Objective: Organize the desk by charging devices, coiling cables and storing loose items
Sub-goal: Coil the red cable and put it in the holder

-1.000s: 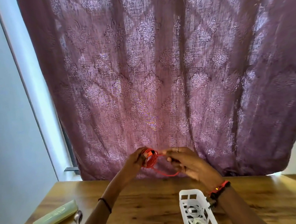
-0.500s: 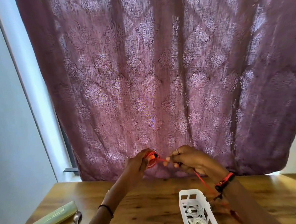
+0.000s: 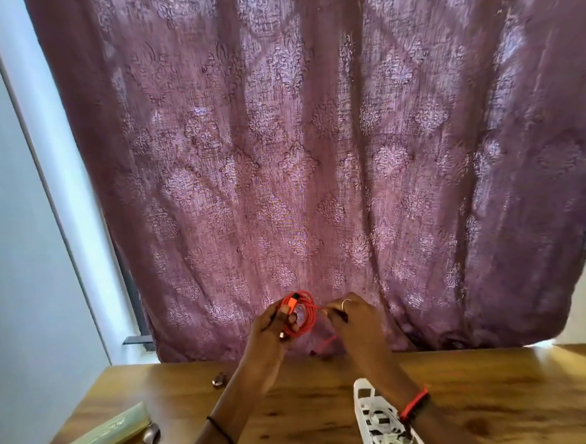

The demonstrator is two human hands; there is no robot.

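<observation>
I am watching the left hand (image 3: 274, 326) curling its fingers round the coiled orange cable (image 3: 311, 318), holding it up above the far edge of the brown wooden desk (image 3: 296, 410). The right hand (image 3: 354, 321) is pinching the cable's loose strand just right of the coil, beyond the white slotted plastic basket (image 3: 359, 410).

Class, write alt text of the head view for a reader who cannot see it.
The left hand grips a coiled orange cable while the right hand pinches its loose strand, above a wooden desk holding a white basket.
</observation>
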